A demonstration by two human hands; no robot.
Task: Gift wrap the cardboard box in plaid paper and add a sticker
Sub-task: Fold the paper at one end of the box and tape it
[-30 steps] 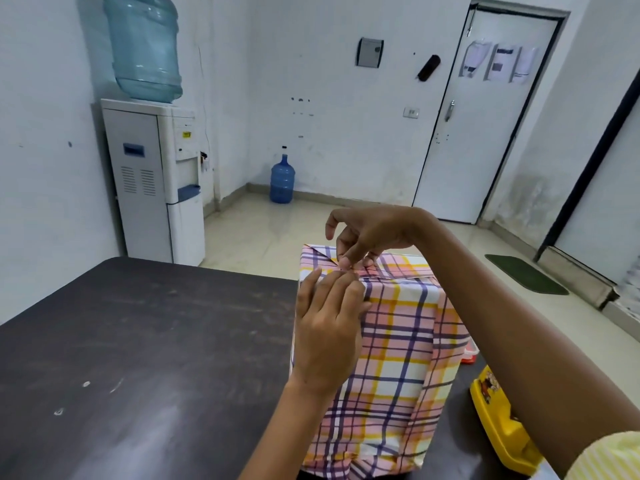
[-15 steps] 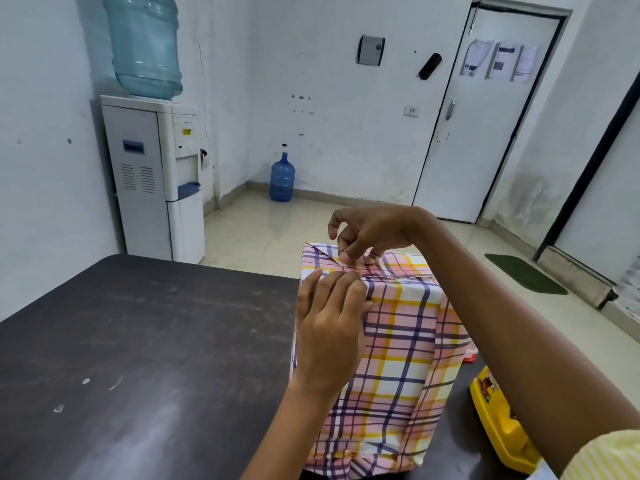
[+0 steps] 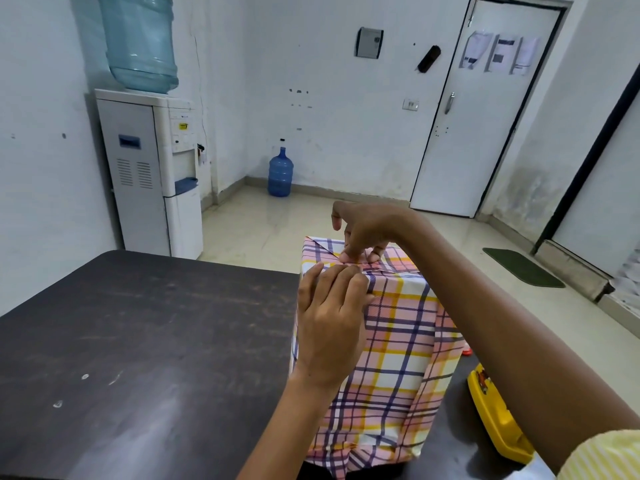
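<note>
The box wrapped in pink, yellow and purple plaid paper [image 3: 398, 341] stands upright on the dark table [image 3: 138, 341], near its right edge. My left hand [image 3: 329, 320] lies flat against the box's near face, its fingertips pressing the paper at the top edge. My right hand [image 3: 367, 230] reaches over the top from the right. Its curled thumb and fingers pinch the folded paper flap on the top face, and the index finger is lifted. The paper is gathered in loose folds at the bottom end. No sticker is in view.
A yellow plastic object [image 3: 491, 417] lies on the table right of the box, and a small red thing [image 3: 467, 351] peeks out behind the box. Beyond the table stand a water dispenser [image 3: 152, 174], a blue bottle [image 3: 280, 173] on the floor and a white door [image 3: 478, 126].
My right hand has lowered slightly onto the top fold. My left hand and the box have stayed in place.
</note>
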